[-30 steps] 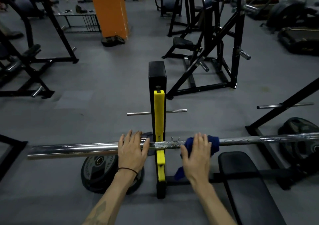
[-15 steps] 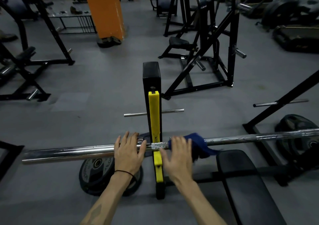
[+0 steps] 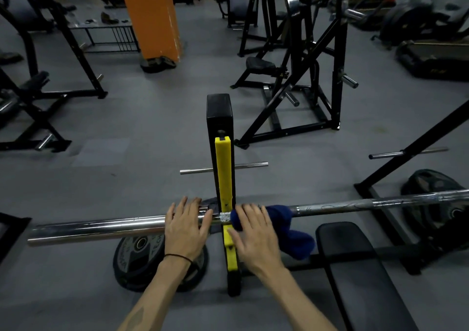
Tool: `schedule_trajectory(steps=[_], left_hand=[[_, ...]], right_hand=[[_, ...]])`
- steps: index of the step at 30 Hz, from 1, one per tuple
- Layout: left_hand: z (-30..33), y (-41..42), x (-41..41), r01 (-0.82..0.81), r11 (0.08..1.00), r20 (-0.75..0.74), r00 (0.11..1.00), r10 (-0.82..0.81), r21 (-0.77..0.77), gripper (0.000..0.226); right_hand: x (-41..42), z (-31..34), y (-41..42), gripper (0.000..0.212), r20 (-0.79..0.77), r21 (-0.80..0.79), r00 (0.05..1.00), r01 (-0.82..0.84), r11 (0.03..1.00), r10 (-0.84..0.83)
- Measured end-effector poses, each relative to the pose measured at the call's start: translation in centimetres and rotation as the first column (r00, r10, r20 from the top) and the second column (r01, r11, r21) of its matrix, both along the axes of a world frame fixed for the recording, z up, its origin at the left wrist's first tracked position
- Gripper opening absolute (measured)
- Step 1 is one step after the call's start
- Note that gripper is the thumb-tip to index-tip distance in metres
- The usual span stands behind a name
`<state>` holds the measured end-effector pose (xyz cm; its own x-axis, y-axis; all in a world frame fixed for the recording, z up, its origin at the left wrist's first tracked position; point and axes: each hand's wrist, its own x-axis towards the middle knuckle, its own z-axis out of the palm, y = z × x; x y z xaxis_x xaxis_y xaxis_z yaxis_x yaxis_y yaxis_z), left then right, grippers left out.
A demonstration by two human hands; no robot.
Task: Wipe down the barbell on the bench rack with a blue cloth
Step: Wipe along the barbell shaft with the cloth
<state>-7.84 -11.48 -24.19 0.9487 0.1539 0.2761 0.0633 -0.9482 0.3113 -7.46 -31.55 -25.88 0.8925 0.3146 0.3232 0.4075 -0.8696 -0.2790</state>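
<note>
My left hand (image 3: 186, 225) lies flat on the barbell (image 3: 101, 226), fingers loose; right hand (image 3: 253, 231) presses the blue cloth (image 3: 281, 220) against it.

I could read only "TECH" on the weight plate (image 3: 142, 252) lying under the barbell (image 3: 101, 226); other lettering was blurred.

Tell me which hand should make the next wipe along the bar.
Right. The right hand already presses the blue cloth on the barbell, beside the yellow upright, so it can probably sweep along the shaft. The left hand lies bare on the bar, likely steadying it.
</note>
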Motion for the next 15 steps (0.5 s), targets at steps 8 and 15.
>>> schedule_trajectory(steps=[8, 15], left_hand=[[0.1, -0.3, 0.3, -0.017, 1.000, -0.006, 1.000, 0.017, 0.002, 0.066], [0.0, 0.0, 0.0, -0.001, 1.000, 0.011, 1.000, 0.001, 0.010, 0.075]], right_hand=[[1.6, -0.7, -3.9, 0.039, 0.089, 0.049, 0.940, 0.327, 0.944, -0.330], [2.1, -0.5, -1.7, 0.034, 0.165, -0.055, 0.986, -0.019, 0.998, 0.028]])
